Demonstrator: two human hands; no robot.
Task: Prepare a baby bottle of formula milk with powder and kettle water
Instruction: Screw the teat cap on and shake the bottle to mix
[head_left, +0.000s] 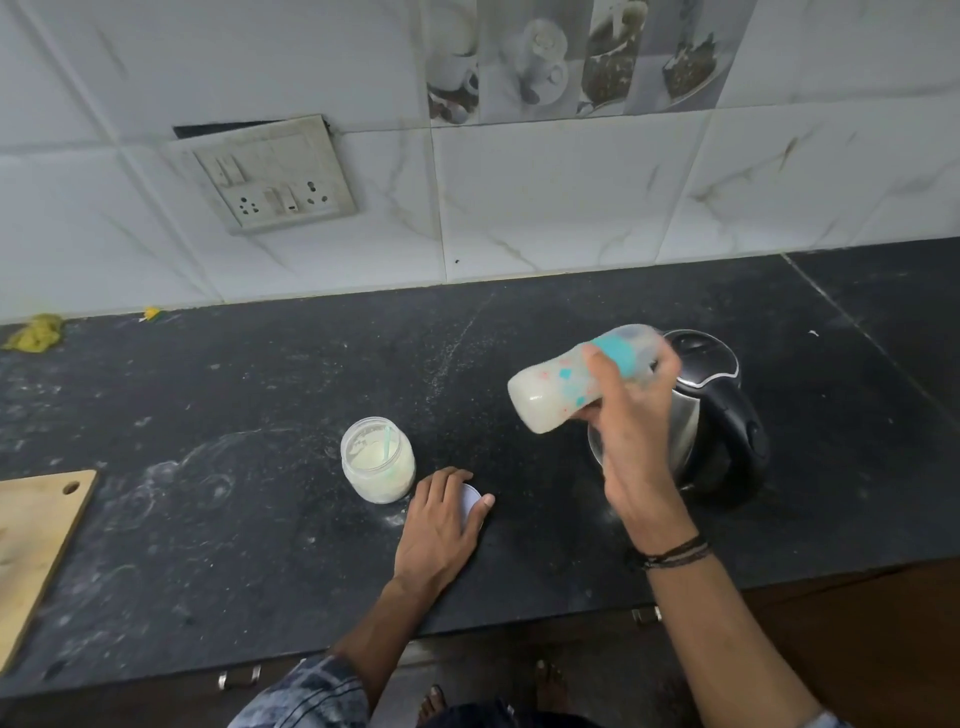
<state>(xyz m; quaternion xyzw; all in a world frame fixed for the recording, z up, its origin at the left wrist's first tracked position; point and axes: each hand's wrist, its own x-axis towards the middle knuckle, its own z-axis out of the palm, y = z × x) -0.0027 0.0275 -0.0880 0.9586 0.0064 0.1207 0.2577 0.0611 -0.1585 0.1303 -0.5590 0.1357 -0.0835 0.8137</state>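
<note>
I am watching the right hand (631, 447) wrapping round the upper half of the milky baby bottle (558, 395), tilted sideways above the bench (260, 415) before the kettle (727, 415), the left hand (441, 525) cupping a white lid (470, 500); filled, smooth, rigid plastic is likely wanting a firm mid-body grip.

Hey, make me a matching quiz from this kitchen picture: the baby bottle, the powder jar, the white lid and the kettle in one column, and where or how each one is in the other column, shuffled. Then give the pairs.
Column one
1. baby bottle
2. powder jar
3. white lid
4. kettle

Column two
A. stands open on the counter, green scoop handle inside
B. tilted in the air, gripped by the right hand
C. upright on the counter, behind the right hand
D. flat on the counter, under the left hand

Pairs: 1-B, 2-A, 3-D, 4-C
</note>
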